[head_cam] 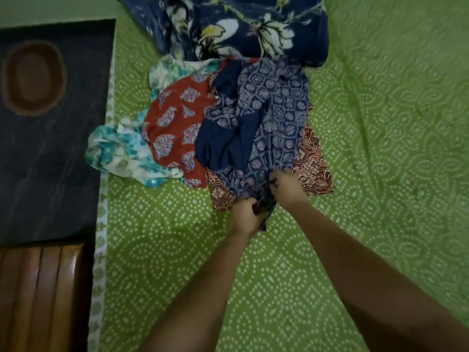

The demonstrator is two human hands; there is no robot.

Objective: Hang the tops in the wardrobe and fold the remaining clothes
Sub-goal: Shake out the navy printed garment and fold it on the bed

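Indigo block-printed cotton garment [266,118] is heaped atop the clothes pile on the green dotted bedspread [380,148]; its near hem is bunched by left hand [245,214] and right hand [286,188], both clamped close together; soft, light, likely floppy; shoulders would suit hanging.

Matt printed cloth bedsheet [279,275]; glossy ribbed wooden headboard [43,295].

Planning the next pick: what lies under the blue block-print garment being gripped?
Under the blue block-print garment, a maroon printed cloth shows at both lower edges; its middle is covered.
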